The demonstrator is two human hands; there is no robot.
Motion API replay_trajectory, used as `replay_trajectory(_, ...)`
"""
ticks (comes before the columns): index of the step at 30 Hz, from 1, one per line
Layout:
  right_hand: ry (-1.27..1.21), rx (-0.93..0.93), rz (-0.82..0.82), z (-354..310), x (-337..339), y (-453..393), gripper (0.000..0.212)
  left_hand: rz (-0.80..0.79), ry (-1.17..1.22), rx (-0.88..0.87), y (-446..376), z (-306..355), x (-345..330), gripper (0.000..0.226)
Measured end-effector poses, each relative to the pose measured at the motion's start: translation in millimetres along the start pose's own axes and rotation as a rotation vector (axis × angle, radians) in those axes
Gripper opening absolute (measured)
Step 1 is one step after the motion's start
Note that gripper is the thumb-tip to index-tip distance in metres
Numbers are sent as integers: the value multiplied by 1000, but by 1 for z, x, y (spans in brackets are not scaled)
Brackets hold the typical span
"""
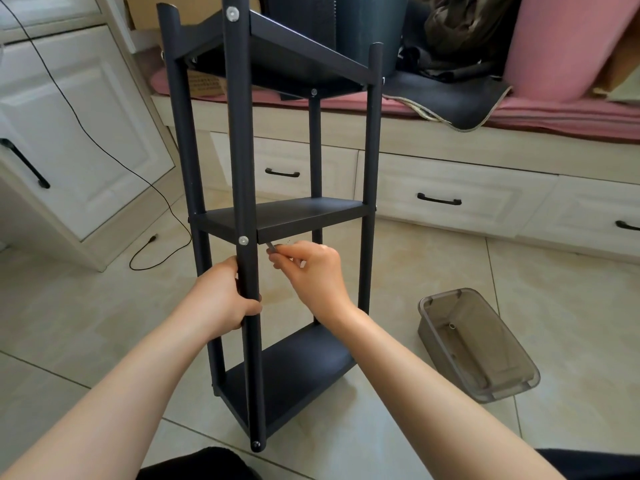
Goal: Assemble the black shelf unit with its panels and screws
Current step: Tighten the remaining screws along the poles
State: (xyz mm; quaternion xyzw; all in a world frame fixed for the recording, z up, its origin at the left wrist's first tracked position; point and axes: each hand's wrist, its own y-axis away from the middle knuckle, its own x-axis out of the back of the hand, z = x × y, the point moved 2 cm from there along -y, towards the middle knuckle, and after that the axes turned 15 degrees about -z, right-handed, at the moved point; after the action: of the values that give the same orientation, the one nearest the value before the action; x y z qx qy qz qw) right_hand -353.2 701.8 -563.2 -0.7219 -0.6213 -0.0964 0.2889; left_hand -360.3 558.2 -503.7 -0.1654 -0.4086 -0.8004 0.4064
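From the head view, the black shelf unit [277, 216] stands upright on the tiled floor [450, 271], close in front of the person, with three panels already seated between its four posts. The left hand [228, 296] is wrapped round the near front post [242, 168] just below the middle panel [287, 216], steadying the frame. The right hand [311, 268] pinches a small metal tool [272, 247], seemingly a hex key, between thumb and fingertips, its tip held just under the front edge of the middle panel and just beside the silver screw [243, 240] in that post. A second silver screw [232, 12] shows near the top of the same post, and another [313, 92] under the top panel. By my judgement the work is at the tightening stage: the structure is together and the fasteners at the middle panel are being driven or checked. The next move calls for seating the tool's tip squarely in the screw head and turning while the left hand resists the twist. A grey plastic tray [481, 344] lies on the floor to the right, well apart from the shelf; it appears to hold a small part, too small to identify.
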Motion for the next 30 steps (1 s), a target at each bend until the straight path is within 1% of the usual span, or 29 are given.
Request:
replay_trajectory(3, 46, 56, 11, 1, -5, -1, 14, 12, -4, 0, 0, 0, -1, 61)
replay_trajectory(9, 113, 145, 183, 5, -12, -2, 11, 22, -23, -18, 1, 2, -4, 60)
replay_trajectory(13, 100, 147, 283, 8, -19, 2, 10, 23, -32, -19, 1, 2, -4, 59)
replay_trajectory(20, -84, 107, 311, 8, -39, 0, 11, 17, -44, -15, 1, 0, -3, 53)
replay_trajectory(25, -214, 85, 264, 12, -48, -5, 10, 6, -32, -10, 0, -3, -1, 48)
replay_trajectory(30, -283, 66, 309, 13, -55, -13, 8, 6, -31, -2, -3, -4, -1, 50)
